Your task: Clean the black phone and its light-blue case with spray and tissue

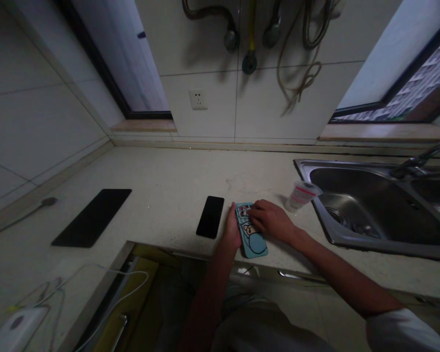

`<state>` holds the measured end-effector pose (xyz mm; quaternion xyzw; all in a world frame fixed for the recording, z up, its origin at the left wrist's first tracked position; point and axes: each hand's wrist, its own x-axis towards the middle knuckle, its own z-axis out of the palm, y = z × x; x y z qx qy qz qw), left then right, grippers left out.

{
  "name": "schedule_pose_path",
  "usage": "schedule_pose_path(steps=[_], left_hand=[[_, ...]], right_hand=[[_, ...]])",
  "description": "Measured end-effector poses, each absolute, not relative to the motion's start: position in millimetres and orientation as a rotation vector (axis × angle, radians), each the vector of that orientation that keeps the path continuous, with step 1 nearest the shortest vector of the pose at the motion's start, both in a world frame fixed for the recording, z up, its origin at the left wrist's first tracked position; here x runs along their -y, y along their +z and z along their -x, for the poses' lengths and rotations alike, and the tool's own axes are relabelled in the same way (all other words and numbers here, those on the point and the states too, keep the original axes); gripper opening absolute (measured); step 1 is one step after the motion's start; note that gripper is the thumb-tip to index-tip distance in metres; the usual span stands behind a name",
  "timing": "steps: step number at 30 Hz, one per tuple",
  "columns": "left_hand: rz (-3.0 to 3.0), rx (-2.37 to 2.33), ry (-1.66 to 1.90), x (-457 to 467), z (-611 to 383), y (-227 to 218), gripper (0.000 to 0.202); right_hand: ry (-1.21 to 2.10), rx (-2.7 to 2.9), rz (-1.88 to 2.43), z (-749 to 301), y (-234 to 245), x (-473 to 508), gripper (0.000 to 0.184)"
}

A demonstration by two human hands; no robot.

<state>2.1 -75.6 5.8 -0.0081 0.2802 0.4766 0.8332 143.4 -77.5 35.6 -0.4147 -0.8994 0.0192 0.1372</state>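
Note:
A light blue phone case (254, 240) with a cartoon figure on its back is at the counter's front edge, between my hands. Round camera openings show at its top end; I cannot tell whether a phone is inside. My left hand (232, 229) holds the case along its left edge. My right hand (269, 219) is closed, with its fingertips on the upper part of the case near the camera openings. A black phone (210, 217) lies flat on the counter, just left of my left hand.
A clear plastic cup (301, 195) stands beside the steel sink (322, 220) on the right. A black flat mat (93, 217) lies on the left of the counter (168, 171). A white box (20, 327) with cables is at the lower left, above an open drawer (143, 269).

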Motion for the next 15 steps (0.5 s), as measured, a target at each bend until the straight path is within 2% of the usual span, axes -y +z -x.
schedule_pose_path(steps=[10,15], left_hand=[[-0.007,-0.608,1.004,75,-1,5,0.053],[-0.044,-0.607,1.028,76,-1,1,0.047]], right_hand=[[0.183,2.669,1.123,-135,43,91,0.018],[0.122,2.572,1.354,-147,41,73,0.022]])
